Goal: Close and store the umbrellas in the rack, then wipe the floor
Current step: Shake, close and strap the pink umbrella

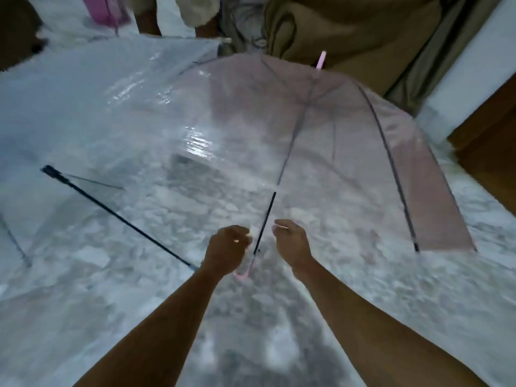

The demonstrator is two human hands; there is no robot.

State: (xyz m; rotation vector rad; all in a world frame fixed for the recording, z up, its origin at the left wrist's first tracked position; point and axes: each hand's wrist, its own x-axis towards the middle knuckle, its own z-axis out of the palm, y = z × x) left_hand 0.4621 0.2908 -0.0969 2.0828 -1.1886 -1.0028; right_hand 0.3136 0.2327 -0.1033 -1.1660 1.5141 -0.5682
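The pink umbrella is seen open on the floor, canopy thrown away and to the right. Its dark shaft is laid lengthwise from the pink hook handle, down by the wrists, up toward the hub. That shaft is bracketed: the left hand is set just beside it on one side and the right hand near it on the other, the left a touch closer. Both sets of fingers are curled. Nothing is seen in the right; whether the pale scrap at the left fingertips is held cannot be told. The clear umbrella is spread open at left. No rack can be made out, so nothing is judged stored yet.
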